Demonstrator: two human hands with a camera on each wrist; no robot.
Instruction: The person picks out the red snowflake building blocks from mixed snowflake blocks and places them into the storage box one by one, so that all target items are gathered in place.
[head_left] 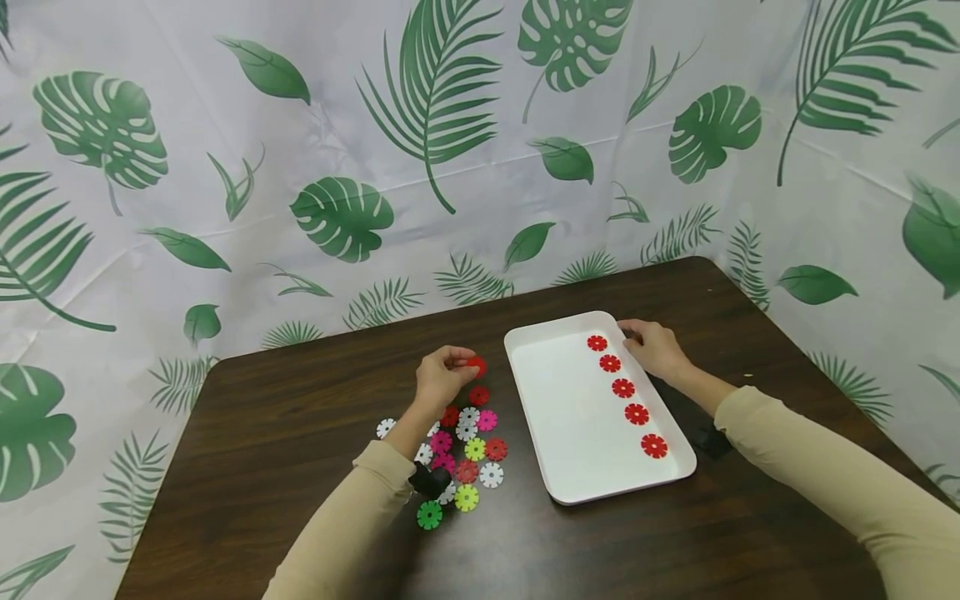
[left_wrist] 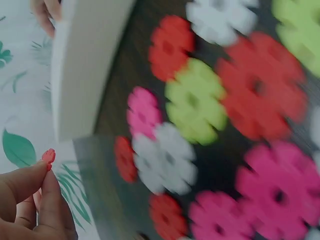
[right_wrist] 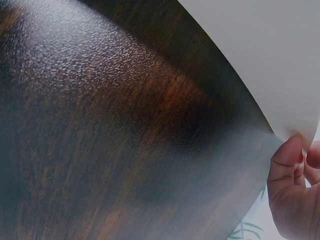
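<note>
Between thumb and fingers, my left hand (head_left: 441, 381) pinches a red notched disc (left_wrist: 48, 157), held up to the left of the white tray (head_left: 558, 408). Below that hand a loose group of notched discs lies on the table, among them a red disc (head_left: 478, 395), a pink disc (head_left: 487, 420), a yellow disc (head_left: 467, 498) and a green disc (head_left: 430, 515). My right hand (head_left: 654, 348) grips the tray's right rim near its far corner, thumb against the outer wall (right_wrist: 280, 90). Inside the tray, several red discs (head_left: 623, 388) form a row along the right side.
The dark wooden table (head_left: 285, 433) carries everything. Behind it hangs a white cloth with green leaf prints (head_left: 420, 242). A black wrist strap (head_left: 431, 482) on my left arm covers part of the disc group. White discs (head_left: 491, 475) lie nearest the tray's left side.
</note>
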